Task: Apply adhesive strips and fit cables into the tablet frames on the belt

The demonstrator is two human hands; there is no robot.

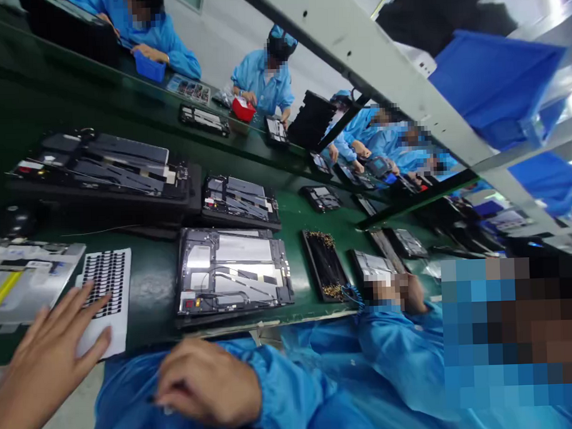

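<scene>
My left hand (60, 354) is open, its fingers spread over a white sheet (123, 308) with rows of small black strips. The fingertips rest on the strips near the sheet's left side. My right hand (205, 380) is closed in front of my blue sleeve, below the table's front edge. A tiny dark bit shows at its fingertips, too small and blurred to name. Nearest to the right hand on the table lies an opened tablet-like device (241, 272) with grey panels and black cables, on top of another. Left of the sheet lies a silver panel (39, 279) with a yellow strip.
Stacked opened devices (115, 164) stand behind, with another stack (241, 200) beside them. A black tray (323, 263) of brass-coloured small parts lies to the right. A co-worker's sleeve (393, 336) is close on my right. More people work across the green table (151, 269).
</scene>
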